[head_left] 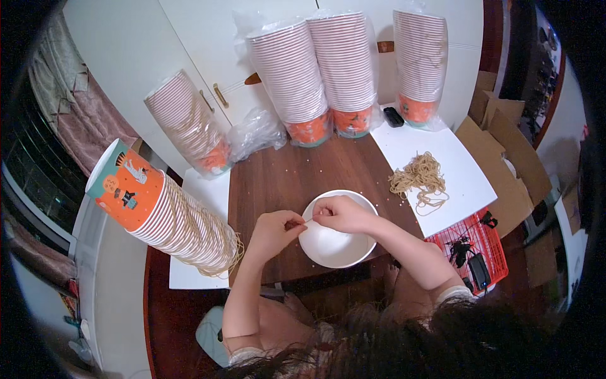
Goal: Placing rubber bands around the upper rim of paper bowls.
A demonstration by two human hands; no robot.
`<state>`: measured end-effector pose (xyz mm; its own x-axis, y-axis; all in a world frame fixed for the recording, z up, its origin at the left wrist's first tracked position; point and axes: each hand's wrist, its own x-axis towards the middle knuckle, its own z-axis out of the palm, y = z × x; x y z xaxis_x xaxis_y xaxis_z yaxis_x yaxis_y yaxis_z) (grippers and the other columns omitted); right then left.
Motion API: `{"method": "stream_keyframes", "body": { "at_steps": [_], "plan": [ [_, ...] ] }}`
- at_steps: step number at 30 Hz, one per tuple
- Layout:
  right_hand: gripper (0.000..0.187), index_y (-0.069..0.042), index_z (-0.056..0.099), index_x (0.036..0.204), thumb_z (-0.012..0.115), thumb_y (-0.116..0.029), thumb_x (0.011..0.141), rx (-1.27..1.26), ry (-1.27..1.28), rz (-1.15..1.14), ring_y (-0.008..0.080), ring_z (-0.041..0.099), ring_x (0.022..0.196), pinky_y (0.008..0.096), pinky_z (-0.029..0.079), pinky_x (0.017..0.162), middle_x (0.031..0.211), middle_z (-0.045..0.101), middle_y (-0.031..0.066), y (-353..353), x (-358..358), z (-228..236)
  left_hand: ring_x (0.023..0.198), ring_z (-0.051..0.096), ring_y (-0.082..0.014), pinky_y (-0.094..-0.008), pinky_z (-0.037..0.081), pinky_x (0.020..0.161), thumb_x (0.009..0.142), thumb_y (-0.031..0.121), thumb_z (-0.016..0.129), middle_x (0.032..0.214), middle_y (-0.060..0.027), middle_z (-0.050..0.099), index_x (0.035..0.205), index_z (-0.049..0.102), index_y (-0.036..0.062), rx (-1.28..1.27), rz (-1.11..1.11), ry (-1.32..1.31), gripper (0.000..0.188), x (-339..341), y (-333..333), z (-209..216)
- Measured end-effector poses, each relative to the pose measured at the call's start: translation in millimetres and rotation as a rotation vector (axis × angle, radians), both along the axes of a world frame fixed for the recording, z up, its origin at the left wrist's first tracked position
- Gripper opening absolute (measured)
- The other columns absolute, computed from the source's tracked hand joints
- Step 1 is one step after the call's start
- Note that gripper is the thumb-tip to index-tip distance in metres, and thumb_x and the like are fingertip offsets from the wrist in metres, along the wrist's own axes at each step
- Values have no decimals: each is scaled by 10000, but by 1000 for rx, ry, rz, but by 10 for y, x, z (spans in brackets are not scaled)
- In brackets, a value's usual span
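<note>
A white paper bucket (pixel 338 246) stands in front of me at the near edge of the brown table, its inside facing up. Over its left rim, the fingertips of my left hand (pixel 273 235) and my right hand (pixel 341 215) come together in a pinch. Whatever lies between the fingers is too small to make out. To my left leans a tall stack of nested orange-and-green paper buckets (pixel 183 221), with tan cords draped along its side. A loose tangle of tan cords (pixel 421 177) lies on the white surface to my right.
Several plastic-wrapped bucket stacks (pixel 287 76) line the far side. Crumpled clear plastic (pixel 255 134) lies beside them. A small black object (pixel 392 117) is at the back right. A red basket (pixel 495 252) with black cables and cardboard boxes (pixel 505 151) stand to the right.
</note>
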<state>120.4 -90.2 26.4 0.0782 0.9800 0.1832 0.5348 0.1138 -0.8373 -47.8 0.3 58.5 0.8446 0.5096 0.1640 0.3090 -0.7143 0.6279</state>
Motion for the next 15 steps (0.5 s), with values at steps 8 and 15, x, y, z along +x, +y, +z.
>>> {"method": "stream_keyframes", "body": {
  "at_steps": [8, 15],
  "plan": [
    [185, -71, 614, 815, 590, -229, 721, 63, 27, 8, 204, 552, 579, 309, 423, 537, 625, 565, 87, 27, -42, -22, 634, 576, -138, -256, 454, 600, 706, 138, 646, 733, -88, 617, 834, 616, 4, -51, -27, -52, 187, -28, 35, -58],
    [170, -86, 612, 800, 601, -229, 709, 27, 14, -6, 193, 536, 551, 310, 407, 514, 591, 546, 82, 35, -85, 12, 617, 536, -73, -229, 437, 561, 761, 125, 603, 701, -29, 604, 868, 616, -10, -529, -30, -43, 173, -38, 157, -160]
  ]
}}
